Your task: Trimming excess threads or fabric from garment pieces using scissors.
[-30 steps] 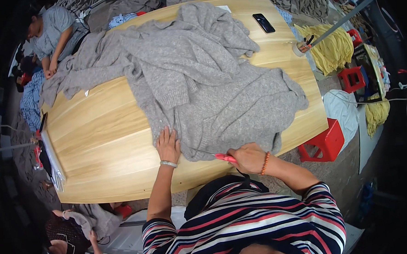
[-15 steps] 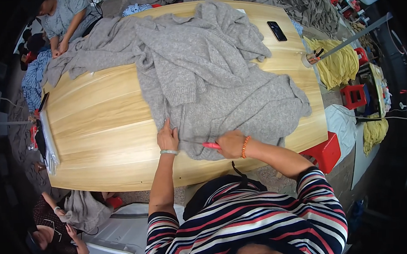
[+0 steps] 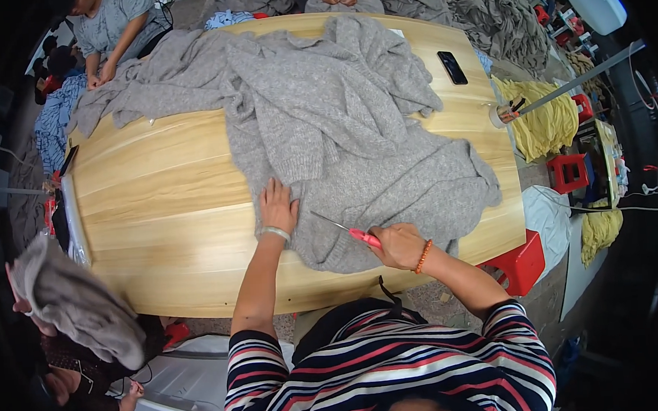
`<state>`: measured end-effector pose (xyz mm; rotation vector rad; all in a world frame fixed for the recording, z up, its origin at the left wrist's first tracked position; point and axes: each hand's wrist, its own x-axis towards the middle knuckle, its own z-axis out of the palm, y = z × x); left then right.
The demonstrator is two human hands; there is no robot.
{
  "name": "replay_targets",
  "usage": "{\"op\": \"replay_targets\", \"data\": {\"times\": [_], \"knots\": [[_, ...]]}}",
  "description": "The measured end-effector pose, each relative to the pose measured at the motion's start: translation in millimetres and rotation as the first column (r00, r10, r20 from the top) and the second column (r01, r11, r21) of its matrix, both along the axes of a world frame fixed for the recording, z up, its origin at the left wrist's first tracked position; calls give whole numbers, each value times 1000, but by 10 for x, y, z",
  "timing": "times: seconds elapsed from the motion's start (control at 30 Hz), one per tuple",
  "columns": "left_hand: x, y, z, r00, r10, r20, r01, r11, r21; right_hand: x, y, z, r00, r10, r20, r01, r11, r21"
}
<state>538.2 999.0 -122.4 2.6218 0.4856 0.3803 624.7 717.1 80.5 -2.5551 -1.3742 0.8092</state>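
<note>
A grey knitted sweater lies spread and rumpled over the wooden table in front of me. My left hand rests flat on its left edge, fingers spread, just below a ribbed cuff. My right hand is closed round the pink-red handle of a pair of slim scissors. Their thin metal blades point up and left over the sweater, apart from my left hand. My palm hides part of the handle.
More grey knitwear stretches across the wooden table toward a co-worker at far left. A phone lies at far right, near a metal pole. Red stools stand beyond the right edge. At lower left another person lifts a grey garment.
My left hand has flattened from a pointing finger to spread fingers. My right hand has drawn the scissors slightly right and nearer me. The person at lower left has raised a grey garment.
</note>
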Motion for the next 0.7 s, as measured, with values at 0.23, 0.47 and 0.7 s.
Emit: {"op": "replay_targets", "data": {"times": [0.23, 0.47, 0.7], "knots": [[-40, -209, 12, 967, -100, -234, 137, 979, 149, 198, 257, -74, 994, -103, 36, 104, 994, -37], [-106, -108, 80, 948, -69, -310, 114, 985, 131, 184, -14, -182, 992, -46, -120, 41, 998, -41], [-72, -706, 400, 997, -56, 48, 54, 998, 28, 228, -919, -222, 910, -406, 84, 399, 912, 93]]}}
